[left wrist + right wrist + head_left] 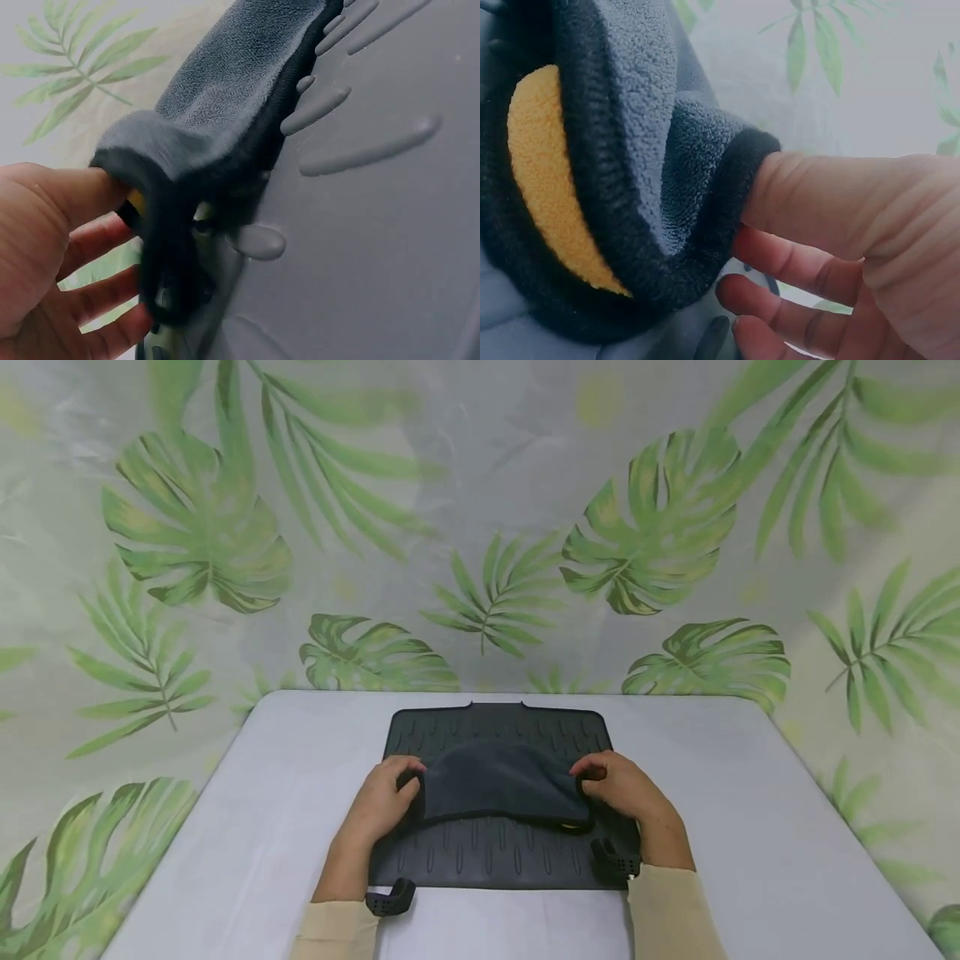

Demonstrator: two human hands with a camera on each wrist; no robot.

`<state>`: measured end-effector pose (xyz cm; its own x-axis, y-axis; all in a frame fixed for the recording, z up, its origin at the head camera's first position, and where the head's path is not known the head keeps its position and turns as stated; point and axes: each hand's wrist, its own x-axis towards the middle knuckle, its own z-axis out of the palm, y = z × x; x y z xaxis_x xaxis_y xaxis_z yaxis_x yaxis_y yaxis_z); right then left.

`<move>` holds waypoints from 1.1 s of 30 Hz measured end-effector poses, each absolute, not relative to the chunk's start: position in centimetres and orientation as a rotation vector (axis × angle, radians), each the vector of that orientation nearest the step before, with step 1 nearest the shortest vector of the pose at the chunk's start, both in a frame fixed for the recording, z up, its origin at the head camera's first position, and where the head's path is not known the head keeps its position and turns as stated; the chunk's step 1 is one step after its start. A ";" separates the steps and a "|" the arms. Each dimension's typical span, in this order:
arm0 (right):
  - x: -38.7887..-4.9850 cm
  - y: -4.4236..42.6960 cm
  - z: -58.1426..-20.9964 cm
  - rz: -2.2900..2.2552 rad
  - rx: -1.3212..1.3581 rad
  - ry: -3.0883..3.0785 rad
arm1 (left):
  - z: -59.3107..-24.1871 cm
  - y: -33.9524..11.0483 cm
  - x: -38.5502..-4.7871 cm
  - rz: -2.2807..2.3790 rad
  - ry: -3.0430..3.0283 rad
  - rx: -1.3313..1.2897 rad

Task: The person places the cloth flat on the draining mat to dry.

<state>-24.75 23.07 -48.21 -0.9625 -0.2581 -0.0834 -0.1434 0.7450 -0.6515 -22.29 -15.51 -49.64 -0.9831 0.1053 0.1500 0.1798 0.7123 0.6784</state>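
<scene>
The left hand [377, 799] pinches one end of the gray cloth [495, 781], and the right hand [624, 787] pinches the other. I see the cloth between them, its long way going from hand to hand, over the black mat [487, 863]. Neither hand is nearer.

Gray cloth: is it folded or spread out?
Folded: the gray cloth shows its yellow inner face between two black edges in the right wrist view.
</scene>
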 end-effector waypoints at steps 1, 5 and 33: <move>-24.9 23.0 -48.1 -1.020 -0.321 2.774 | -49.5 -15.5 -22.4 -1.131 -2.815 -0.234; -25.3 23.0 -47.8 -1.025 -0.329 2.767 | -49.3 -15.7 -22.5 -1.123 -2.833 -0.233; -24.9 23.2 -48.5 -0.990 -0.270 2.783 | -49.4 -15.9 -22.1 -1.227 -2.878 -0.044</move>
<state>-24.85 23.20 -48.46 -0.9683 -0.2275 -0.1031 -0.1112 0.7624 -0.6375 -22.15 -15.90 -49.41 -0.9995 0.0210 0.0230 0.0311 0.6922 0.7211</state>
